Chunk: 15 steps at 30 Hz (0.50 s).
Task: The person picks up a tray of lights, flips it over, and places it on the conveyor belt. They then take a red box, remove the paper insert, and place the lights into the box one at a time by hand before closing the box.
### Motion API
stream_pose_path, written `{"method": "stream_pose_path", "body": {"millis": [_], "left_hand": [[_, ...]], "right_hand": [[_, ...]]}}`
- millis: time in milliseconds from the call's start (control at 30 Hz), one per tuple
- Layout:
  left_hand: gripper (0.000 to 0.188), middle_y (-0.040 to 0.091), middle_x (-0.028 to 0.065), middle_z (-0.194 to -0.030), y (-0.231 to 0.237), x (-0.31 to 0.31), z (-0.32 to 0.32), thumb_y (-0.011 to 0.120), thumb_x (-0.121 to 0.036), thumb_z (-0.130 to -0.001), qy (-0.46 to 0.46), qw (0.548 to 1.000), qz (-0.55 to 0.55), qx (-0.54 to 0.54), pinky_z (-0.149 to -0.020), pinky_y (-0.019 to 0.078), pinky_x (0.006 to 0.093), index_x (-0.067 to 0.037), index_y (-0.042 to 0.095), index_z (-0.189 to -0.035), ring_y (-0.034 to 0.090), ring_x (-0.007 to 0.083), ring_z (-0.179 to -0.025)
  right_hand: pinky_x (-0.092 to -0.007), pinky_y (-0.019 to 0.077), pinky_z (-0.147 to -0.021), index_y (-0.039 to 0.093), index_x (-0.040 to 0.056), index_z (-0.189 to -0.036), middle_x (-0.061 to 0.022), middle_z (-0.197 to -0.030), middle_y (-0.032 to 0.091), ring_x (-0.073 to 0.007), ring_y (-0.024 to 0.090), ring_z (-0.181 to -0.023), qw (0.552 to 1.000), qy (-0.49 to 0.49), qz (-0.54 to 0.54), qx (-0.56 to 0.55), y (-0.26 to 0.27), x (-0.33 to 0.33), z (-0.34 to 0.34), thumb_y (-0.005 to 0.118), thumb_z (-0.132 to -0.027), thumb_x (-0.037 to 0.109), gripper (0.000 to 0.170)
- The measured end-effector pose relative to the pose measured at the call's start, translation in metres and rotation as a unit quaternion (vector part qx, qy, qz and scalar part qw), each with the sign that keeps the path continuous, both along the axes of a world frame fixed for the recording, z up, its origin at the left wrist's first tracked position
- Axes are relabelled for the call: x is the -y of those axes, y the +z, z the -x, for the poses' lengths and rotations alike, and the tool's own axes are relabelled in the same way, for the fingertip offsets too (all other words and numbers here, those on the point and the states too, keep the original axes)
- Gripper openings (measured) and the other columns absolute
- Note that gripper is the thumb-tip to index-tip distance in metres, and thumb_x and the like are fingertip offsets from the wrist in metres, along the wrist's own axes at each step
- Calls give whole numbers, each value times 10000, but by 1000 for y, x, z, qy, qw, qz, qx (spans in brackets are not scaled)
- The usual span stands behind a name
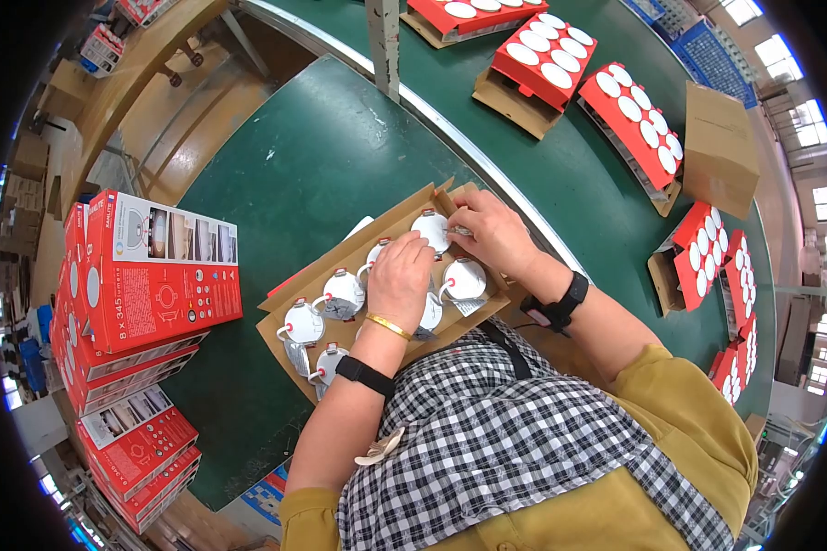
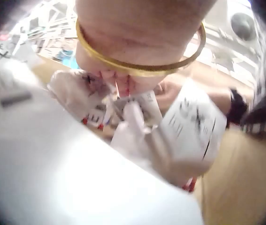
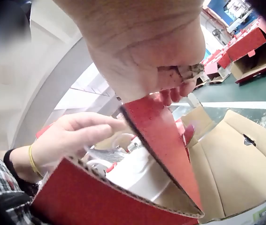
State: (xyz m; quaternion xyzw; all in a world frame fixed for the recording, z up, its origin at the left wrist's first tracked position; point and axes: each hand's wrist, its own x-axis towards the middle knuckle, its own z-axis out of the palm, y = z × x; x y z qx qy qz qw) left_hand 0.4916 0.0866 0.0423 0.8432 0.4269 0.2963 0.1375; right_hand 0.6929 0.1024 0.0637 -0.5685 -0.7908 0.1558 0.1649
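Observation:
An open cardboard carton [image 1: 289, 292], brown inside, lies tilted before me with several white downlights [image 1: 304, 323] in it, their leads and red connectors showing. My left hand [image 1: 400, 280] reaches over the middle of the carton, fingers fairly straight and together, tips by the upper downlights. At the carton's far right corner, my right hand [image 1: 498, 234] has its fingers bent beside the top downlight [image 1: 430, 230]. In the right wrist view, those fingers are curled at the upper edge of a red panel [image 3: 163, 140]; I cannot tell what they grip.
Red-and-white printed boxes [image 1: 170, 294] are stacked on the left. Across a metal rail, the green table [image 1: 450, 83] bears several red cartons [image 1: 542, 50] with round white discs on top, and a plain brown box [image 1: 721, 147]. A post [image 1: 383, 46] rises beyond the carton.

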Motion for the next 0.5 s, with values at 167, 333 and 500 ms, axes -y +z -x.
{"method": "stream_pose_path", "body": {"millis": [167, 333, 500], "left_hand": [[157, 689, 118, -1068, 32, -3, 44, 636, -56, -878, 103, 982, 63, 146, -939, 483, 403, -44, 699, -1021, 626, 292, -1089], [206, 682, 118, -1091, 41, 10, 73, 638, -54, -877, 101, 990, 86, 43, -1025, 417, 421, -57, 690, -1077, 609, 291, -1122], [143, 661, 87, -1110, 38, 19, 66, 705, -124, -828, 28, 992, 122, 8, -1091, 332, 461, -68, 712, -960, 599, 257, -1126]], "right_hand": [[-360, 528, -849, 714, 123, -983, -45, -1144, 611, -253, 607, -1040, 997, 10, -28, -71, 18, -4, -4, 719, -801, 135, 183], [-374, 527, -859, 700, 120, -1022, -48, -1079, 639, -259, 613, -1031, 994, 63, -5, -93, 34, -11, 29, 686, -789, 63, 240], [-378, 527, -826, 695, 116, -1011, -43, -1002, 628, -253, 616, -995, 992, 114, 41, -41, 30, -15, 55, 718, -770, 108, 242]]}}
